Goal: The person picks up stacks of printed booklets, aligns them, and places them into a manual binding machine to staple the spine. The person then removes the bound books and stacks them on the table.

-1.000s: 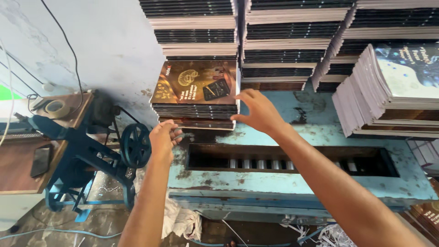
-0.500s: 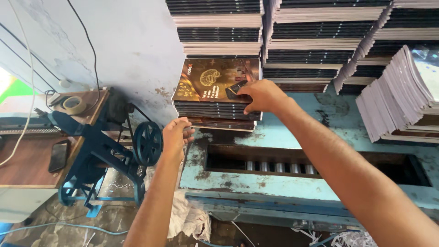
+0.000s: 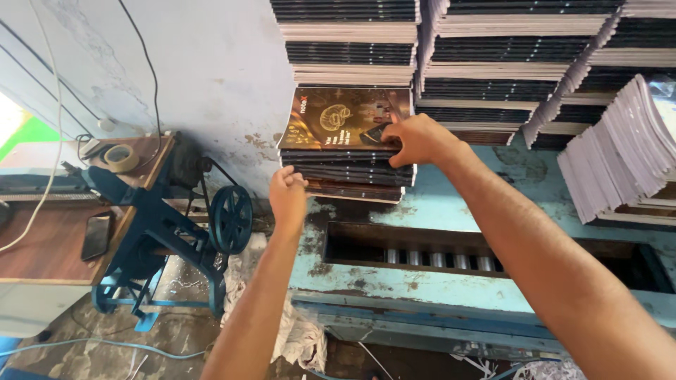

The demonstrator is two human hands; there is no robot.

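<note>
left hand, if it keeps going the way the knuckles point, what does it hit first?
Probably the left hand would meet the lower left edge of the short stack of dark-covered books on the blue machine bed. It looks almost in contact already, though depth is unclear.

Short stack of dark, gold-patterned booklets (image 3: 348, 151), flat on turquoise machine top.

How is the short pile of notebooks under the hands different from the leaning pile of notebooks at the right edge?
The short pile lies flat, its dark brown cover with gold artwork facing up; the leaning pile is tilted and fanned, showing mostly pale page edges. Both hands touch the short pile, the right hand on top and the left hand at its left corner; no hand touches the leaning pile. Both rest on the worn blue machine.
</note>
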